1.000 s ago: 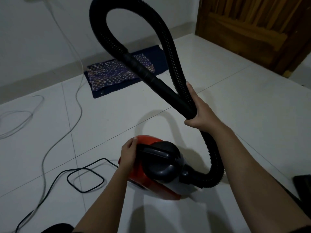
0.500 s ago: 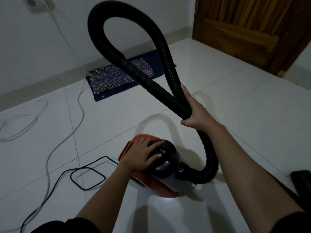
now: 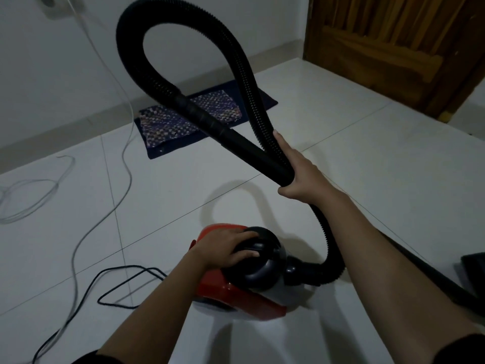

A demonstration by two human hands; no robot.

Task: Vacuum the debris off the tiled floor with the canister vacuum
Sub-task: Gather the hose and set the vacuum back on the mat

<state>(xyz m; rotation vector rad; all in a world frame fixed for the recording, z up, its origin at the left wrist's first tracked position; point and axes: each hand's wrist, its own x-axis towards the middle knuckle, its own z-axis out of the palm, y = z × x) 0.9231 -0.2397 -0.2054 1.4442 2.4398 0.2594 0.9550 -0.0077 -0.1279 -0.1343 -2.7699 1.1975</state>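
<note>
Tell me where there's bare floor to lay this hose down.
Bare tiles lie between the hose in your right hand and the wooden door, and between the mat and the canister vacuum. Left of the vacuum is crowded: black cord, pale cables.

Location: a room in a home. Indicators: glossy white tiled floor with a plain skirting strip along a painted wall; panelled wooden door (varnished, at the far right); small patterned mat laid beside the skirting; wall socket with a white cable trailing down; household canister vacuum on the tiles
</note>
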